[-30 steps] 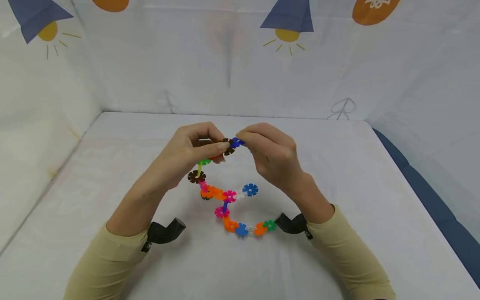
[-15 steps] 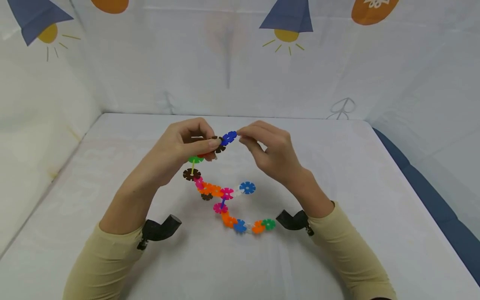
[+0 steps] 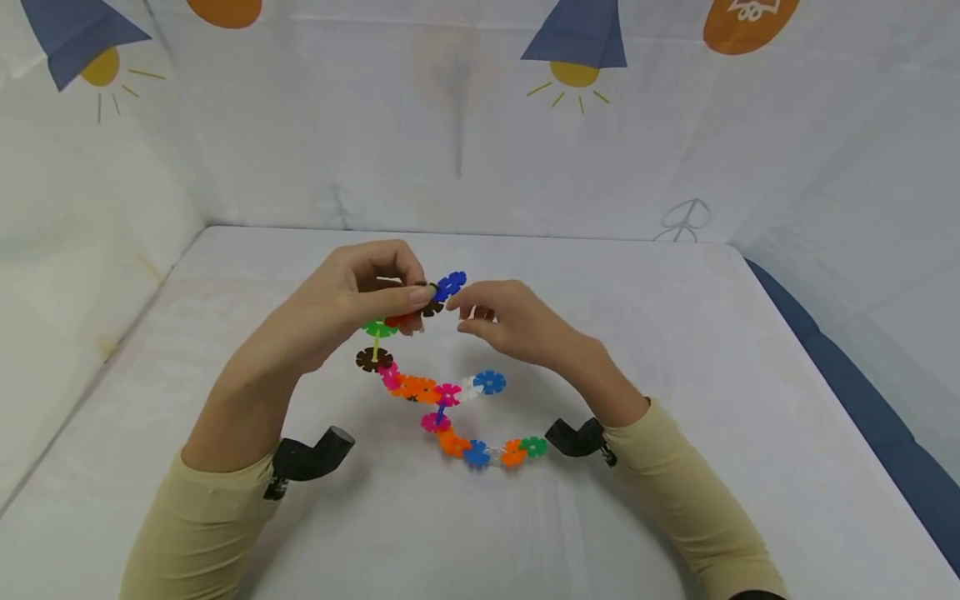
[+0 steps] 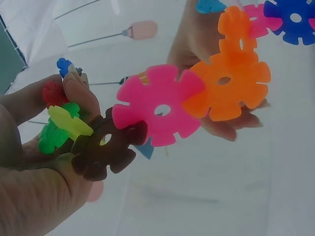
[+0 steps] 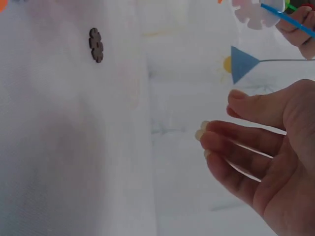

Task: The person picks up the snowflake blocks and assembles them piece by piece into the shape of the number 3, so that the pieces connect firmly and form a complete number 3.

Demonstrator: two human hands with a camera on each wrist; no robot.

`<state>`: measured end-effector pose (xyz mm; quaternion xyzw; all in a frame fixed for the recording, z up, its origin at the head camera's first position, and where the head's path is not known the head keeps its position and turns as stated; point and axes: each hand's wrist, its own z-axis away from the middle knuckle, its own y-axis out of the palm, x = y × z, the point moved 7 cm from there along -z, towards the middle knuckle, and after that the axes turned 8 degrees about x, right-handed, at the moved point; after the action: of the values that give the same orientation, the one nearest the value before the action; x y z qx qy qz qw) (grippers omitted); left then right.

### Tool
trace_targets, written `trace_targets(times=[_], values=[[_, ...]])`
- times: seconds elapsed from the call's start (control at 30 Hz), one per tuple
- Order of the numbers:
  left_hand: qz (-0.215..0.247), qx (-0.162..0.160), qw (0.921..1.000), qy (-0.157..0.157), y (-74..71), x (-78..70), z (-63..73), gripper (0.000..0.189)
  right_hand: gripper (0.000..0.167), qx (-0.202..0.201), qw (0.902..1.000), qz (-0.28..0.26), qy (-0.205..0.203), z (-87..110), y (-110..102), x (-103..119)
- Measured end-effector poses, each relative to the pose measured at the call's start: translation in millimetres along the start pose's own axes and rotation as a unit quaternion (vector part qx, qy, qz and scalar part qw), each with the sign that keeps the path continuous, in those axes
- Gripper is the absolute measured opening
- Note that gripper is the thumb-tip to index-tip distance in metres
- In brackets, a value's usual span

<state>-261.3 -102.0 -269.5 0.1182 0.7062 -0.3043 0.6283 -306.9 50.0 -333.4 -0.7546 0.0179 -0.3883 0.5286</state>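
Observation:
My left hand [image 3: 348,292] pinches a chain of flower-shaped interlocking plastic discs between thumb and fingers. A dark blue disc [image 3: 452,285] pokes out past the fingertips at the chain's upper end, slotted into a brown disc [image 3: 432,308] at the thumb. Below the hand hang a green disc [image 3: 380,329], a yellow one [image 3: 377,346] and another brown disc [image 4: 109,147]. Pink [image 4: 160,105] and orange discs [image 4: 229,86] follow. My right hand [image 3: 513,325] holds nothing, fingers loosely bent, close to the right of the dark blue disc.
The chain forks at a pink disc [image 3: 447,394]. One branch ends in a blue disc [image 3: 490,382], the other curves to a green disc [image 3: 533,447]. A loose brown disc [image 5: 96,45] lies on the white table [image 3: 637,517]. Black wrist cameras [image 3: 311,457] jut from both sleeves.
My right hand has let go of the dark blue disc and dropped slightly, its fingers loosened. The left hand has shifted left with the chain, which swings along with it.

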Motion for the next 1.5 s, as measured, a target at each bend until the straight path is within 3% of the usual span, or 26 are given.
trace_targets(times=[0.27, 0.53, 0.77, 1.0, 1.17, 1.37, 1.5], values=[[-0.001, 0.000, 0.9999, 0.015, -0.6, -2.2, 1.8, 0.013, 0.029, 0.122, 0.9898, -0.046, 0.058, -9.9, 37.1, -24.4], [0.001, 0.000, 0.9998, 0.018, -0.9, -3.1, 1.8, 0.013, 0.030, 0.204, 0.9739, -0.072, 0.069, -12.5, 66.8, -32.2], [0.005, 0.002, 0.9998, 0.020, -0.3, -3.7, 0.8, 0.012, 0.036, 0.222, 0.9742, -0.033, 0.024, -15.5, 84.8, -24.6], [0.003, -0.005, 0.9998, 0.020, -0.9, -2.6, 0.8, 0.013, 0.038, 0.251, 0.9677, 0.022, -0.009, -11.3, 93.9, -12.3], [0.002, -0.005, 0.9999, 0.014, -0.6, -0.8, -0.3, 0.014, 0.034, 0.248, 0.9684, 0.025, -0.011, -10.8, 94.6, -13.9], [0.004, -0.002, 0.9999, 0.012, -0.7, 0.1, -0.9, 0.013, 0.022, 0.243, 0.9699, -0.010, -0.012, -10.8, 94.3, -9.4], [0.005, 0.000, 0.9999, 0.012, -0.8, 0.6, -1.1, 0.013, 0.016, 0.245, 0.9694, 0.007, -0.016, -10.5, 96.0, -4.8]])
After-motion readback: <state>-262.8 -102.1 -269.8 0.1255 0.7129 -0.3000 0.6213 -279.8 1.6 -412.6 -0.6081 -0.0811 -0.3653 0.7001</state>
